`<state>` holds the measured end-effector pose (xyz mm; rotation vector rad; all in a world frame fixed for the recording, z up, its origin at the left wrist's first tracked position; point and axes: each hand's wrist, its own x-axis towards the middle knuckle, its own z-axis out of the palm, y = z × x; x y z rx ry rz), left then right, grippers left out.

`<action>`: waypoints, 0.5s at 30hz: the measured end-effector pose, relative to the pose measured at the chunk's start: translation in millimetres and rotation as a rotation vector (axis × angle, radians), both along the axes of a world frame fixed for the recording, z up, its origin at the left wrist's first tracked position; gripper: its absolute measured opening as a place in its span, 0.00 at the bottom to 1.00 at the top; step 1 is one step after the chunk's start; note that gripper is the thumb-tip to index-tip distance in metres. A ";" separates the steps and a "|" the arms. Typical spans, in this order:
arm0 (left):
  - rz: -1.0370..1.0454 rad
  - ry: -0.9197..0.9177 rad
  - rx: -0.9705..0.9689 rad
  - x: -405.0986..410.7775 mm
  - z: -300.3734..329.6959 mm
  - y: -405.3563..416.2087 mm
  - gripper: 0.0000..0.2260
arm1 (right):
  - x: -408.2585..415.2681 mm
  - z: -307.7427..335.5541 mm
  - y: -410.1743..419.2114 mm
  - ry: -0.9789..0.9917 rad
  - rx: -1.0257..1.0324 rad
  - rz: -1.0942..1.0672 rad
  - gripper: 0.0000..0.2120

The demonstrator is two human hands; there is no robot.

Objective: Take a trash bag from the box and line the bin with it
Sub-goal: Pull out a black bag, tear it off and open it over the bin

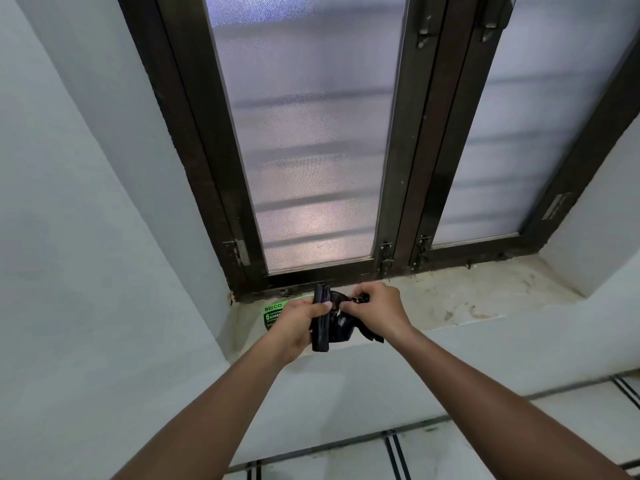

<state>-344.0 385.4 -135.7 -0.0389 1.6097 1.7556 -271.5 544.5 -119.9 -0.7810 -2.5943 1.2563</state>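
A black roll of trash bags (320, 332) is held upright over the window sill, gripped by my left hand (298, 327). My right hand (379, 311) pinches the loose end of a black trash bag (341, 325) that hangs crumpled from the roll. Behind my left hand lies the green trash bag box (273, 311) with white lettering, mostly hidden by the hand. No bin is in view.
The stone window sill (450, 303) runs to the right, stained and dusty. A dark-framed window with frosted panes (311, 150) stands right behind the hands. White walls flank the recess. Tiled floor (485, 452) shows below.
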 end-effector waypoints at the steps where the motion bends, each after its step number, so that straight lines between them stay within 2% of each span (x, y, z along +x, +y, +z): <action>1: 0.003 0.001 -0.005 0.7 -0.3 0.1 0.11 | -0.1 -1.1 -1.3 0.002 0.036 0.015 0.07; 5: -0.022 0.038 -0.010 4.0 -0.8 -0.4 0.09 | 0.2 -5.4 -0.6 0.031 0.081 -0.013 0.02; 8: -0.009 0.057 0.022 1.3 -0.5 -0.9 0.11 | 0.4 -6.2 4.2 0.043 -0.095 -0.067 0.05; 11: 0.060 0.029 0.062 -2.4 1.4 -2.6 0.10 | -0.9 -2.8 8.3 0.000 -0.247 -0.097 0.12; 13: 0.096 0.032 0.066 -4.3 1.3 -3.7 0.10 | -0.9 -1.3 11.3 -0.058 -0.302 -0.035 0.15; 15: 0.108 0.065 0.024 -6.2 -0.6 -3.8 0.11 | 2.1 0.5 12.0 -0.130 -0.402 0.128 0.17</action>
